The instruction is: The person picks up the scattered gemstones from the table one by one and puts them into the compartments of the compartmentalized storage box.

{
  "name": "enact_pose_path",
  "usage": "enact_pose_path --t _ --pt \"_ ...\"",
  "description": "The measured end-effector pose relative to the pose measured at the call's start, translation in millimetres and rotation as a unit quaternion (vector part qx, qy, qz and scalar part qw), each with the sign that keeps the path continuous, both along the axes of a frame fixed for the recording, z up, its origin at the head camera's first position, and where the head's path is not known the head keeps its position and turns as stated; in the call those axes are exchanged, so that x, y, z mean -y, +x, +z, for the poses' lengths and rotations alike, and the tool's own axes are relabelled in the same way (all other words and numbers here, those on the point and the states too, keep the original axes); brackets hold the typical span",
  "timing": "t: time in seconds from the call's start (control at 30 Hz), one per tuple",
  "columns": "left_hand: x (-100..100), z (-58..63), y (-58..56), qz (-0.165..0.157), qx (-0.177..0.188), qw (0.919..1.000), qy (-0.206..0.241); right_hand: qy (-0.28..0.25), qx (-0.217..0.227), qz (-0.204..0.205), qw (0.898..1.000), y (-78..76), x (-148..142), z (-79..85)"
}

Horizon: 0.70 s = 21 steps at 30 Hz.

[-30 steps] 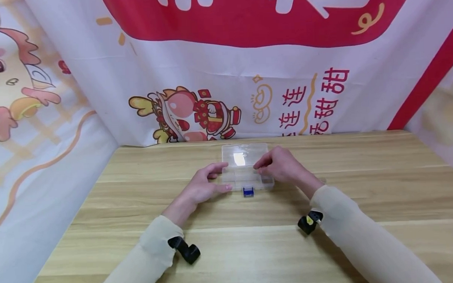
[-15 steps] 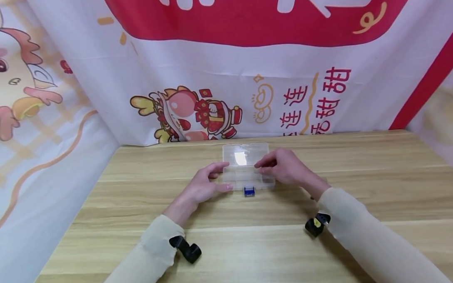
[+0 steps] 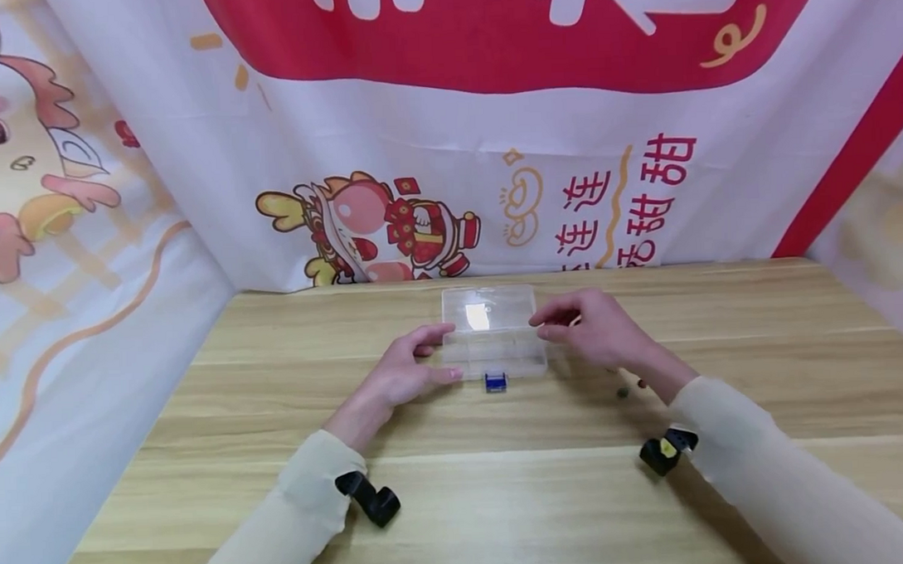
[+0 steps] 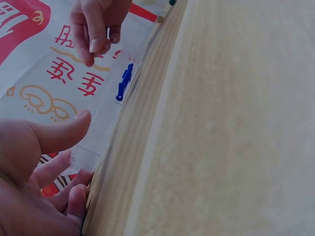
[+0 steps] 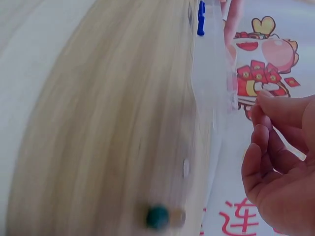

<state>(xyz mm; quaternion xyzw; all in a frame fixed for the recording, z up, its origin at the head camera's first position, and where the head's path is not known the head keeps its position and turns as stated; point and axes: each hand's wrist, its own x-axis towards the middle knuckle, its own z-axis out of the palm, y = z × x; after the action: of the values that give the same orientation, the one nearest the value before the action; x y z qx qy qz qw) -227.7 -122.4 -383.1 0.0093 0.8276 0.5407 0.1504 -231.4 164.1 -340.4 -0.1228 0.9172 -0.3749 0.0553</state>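
Head cam, box [image 3: 495, 353], grn ball [image 3: 623, 391] nr R hand [image 3: 595, 328]

Printed cloth [image 3: 416, 134] behind wooden table [image 3: 504, 496].

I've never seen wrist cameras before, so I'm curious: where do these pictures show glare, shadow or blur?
Head view: white glare on the clear lid, soft shadow on the table beneath the right sleeve; left wrist view: wood grain soft, table pale toward the right; right wrist view: the small green round object is blurred, its edge fuzzy.
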Motion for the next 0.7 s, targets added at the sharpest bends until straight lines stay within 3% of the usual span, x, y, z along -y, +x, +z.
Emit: enact_pose_path --t 0.2,0.47,0.7 --pt "0.1 1.6 -1.4 -0.002 0.002 1.0 -0.002 0.002 0.0 -0.017 1.0 3.3 -23.5 1.0" --pt "1.5 2.0 -1.0 -0.005 0.001 1.0 0.0 0.004 -0.002 -0.01 1.0 5.5 -46.1 -2.1" --pt "1.6 1.6 -0.4 -0.007 0.008 0.9999 -0.002 -0.004 0.047 -0.003 0.999 4.8 -59.1 -4.9"
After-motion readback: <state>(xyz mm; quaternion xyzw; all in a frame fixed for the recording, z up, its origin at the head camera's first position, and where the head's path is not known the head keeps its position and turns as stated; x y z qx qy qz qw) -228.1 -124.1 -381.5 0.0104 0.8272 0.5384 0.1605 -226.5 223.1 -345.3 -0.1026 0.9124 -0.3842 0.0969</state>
